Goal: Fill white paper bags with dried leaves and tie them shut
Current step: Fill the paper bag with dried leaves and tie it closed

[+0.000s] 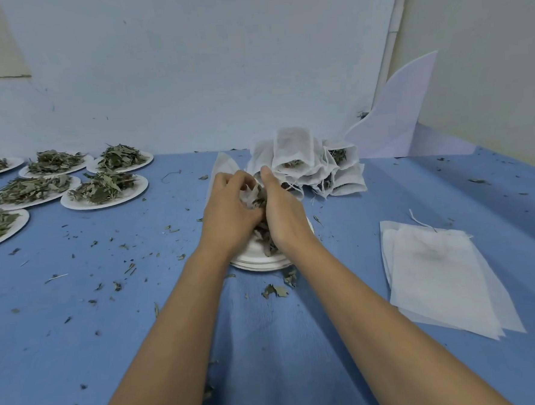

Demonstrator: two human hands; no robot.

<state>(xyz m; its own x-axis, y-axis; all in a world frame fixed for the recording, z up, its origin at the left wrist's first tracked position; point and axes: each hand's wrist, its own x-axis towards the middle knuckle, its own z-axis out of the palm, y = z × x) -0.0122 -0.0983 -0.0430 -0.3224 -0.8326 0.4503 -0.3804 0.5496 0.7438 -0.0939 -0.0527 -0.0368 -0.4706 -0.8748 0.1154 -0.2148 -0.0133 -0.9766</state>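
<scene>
Blue tabletop (110,321) pushed up against a pale wall (189,66), crumbs of leaf scattered everywhere. Everything seems laid out like a little assembly line: supply on the left, work in the middle, blanks on the right, finished stuff at the back, out of the way.

The action is dead centre, over a short stack of white plates (257,264), which I'd guess is there to catch whatever falls. The left hand (232,207) has its fingers (239,177) curled in, pinching the mouth of a white paper bag (221,167) to keep it open. The right hand (280,207) is pressed close beside it, curled round a clump of dried leaves (259,199) and feeding it in. Its fingertips are hidden, so I can't tell exactly how they lie.

Counts:
- leaf plates (72,203) on the left – seven that I can see, a couple cut off by the edge
- filled bags (294,150) heaped at the back – eight-ish, too jumbled to be sure
- flat empty bags (437,286) on the right – at least three layers showing

So filling is still underway on this one, tying not yet done.
</scene>
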